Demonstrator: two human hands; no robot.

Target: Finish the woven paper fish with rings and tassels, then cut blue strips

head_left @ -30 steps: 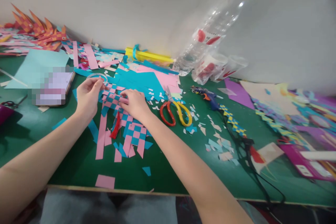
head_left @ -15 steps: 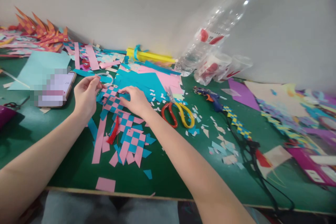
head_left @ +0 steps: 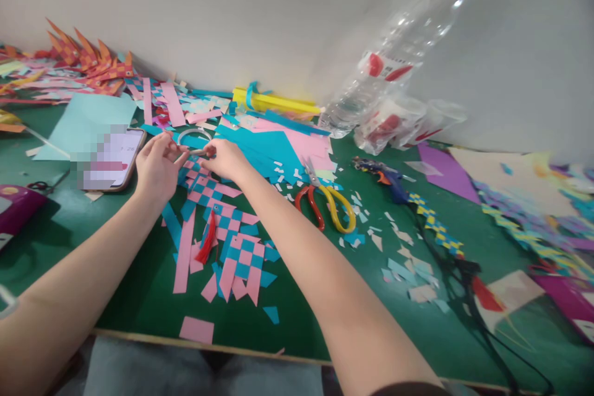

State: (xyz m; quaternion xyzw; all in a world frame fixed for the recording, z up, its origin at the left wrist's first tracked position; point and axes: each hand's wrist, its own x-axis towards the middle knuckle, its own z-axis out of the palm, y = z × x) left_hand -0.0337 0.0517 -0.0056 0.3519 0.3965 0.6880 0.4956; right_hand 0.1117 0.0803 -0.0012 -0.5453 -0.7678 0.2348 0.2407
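Note:
A thin white ring (head_left: 195, 131), which looks like a narrow roll of tape, is between my hands above the woven paper. My left hand (head_left: 159, 167) pinches at its left side, some fingers apart. At the ring's lower right, the fingers of my right hand (head_left: 226, 159) are closed on its edge; their tips are partly hidden. Below them lies a pink-and-blue checkered paper weaving (head_left: 245, 257) with loose strip ends, its upper part under my hands. A red tassel (head_left: 207, 240) rests on it.
Scissors (head_left: 314, 184) with red and yellow handles lie right of my hands among paper scraps. A phone (head_left: 114, 158) is on the left. Farther right are a blue glue gun (head_left: 394, 189) with a black cord and a large clear bottle (head_left: 394, 55) by the wall.
My right hand has moved up and left to the ring's edge, its fingers closing there. My left hand has stayed near the ring. The view has shifted slightly left.

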